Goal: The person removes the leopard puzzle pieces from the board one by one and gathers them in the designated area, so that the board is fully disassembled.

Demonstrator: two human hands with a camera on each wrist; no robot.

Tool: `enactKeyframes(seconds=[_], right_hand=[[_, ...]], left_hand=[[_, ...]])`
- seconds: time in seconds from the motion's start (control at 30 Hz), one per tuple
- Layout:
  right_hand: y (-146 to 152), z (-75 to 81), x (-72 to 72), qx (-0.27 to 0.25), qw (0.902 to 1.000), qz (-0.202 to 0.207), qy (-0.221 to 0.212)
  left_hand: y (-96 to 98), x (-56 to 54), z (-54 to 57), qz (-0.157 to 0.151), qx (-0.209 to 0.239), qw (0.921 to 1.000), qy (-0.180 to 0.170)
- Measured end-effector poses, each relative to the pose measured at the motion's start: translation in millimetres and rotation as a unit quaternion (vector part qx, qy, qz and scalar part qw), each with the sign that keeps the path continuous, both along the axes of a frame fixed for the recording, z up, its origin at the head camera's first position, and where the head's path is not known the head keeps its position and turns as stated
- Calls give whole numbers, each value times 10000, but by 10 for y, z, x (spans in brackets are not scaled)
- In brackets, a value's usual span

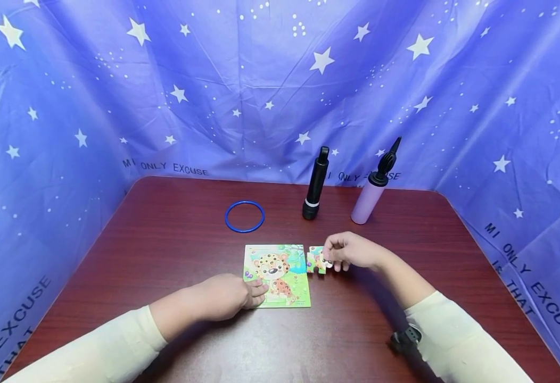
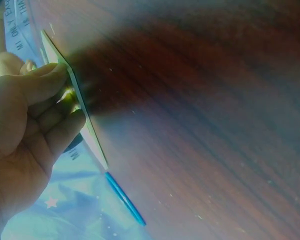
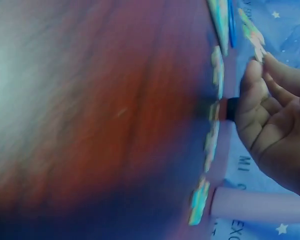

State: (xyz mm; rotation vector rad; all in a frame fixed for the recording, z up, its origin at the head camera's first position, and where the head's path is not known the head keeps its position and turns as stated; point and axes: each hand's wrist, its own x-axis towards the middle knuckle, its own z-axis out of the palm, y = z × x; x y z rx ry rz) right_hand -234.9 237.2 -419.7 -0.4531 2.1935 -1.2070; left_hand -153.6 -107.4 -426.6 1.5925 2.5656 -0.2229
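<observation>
A square puzzle board with a spotted leopard cub on a green ground lies mid-table. My left hand rests its fingers on the board's lower left corner; the left wrist view has thumb and fingertips at the board's edge. Just right of the board, my right hand pinches a puzzle piece between thumb and finger, raised off the table. More loose pieces lie in a row under that hand in the right wrist view. From the head view the right hand hides most of them.
Behind the board lies a blue ring. A black cylinder with a white band and a purple hand pump with a black nozzle stand at the back. Starry blue cloth encloses the red-brown table.
</observation>
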Motion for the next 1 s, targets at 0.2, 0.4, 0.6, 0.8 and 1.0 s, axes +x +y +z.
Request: enactKeyframes(seconds=[0.2, 0.4, 0.6, 0.8, 1.0], right_hand=[[62, -97, 85, 552, 9982, 218, 38], [-4, -59, 129, 1230, 9901, 224, 634], [-94, -20, 147, 2090, 9713, 65, 1130], [-142, -12, 180, 2500, 9602, -167, 1232], [-169, -14, 198, 2598, 9572, -239, 1255]], left_hand=[[-3, -3, -14, 1, -16, 10000, 30], [-3, -4, -24, 14, -36, 10000, 43], [-9, -1, -14, 57, -2, 10000, -36], [-6, -8, -21, 56, -35, 10000, -70], [-3, -10, -29, 54, -63, 10000, -30]])
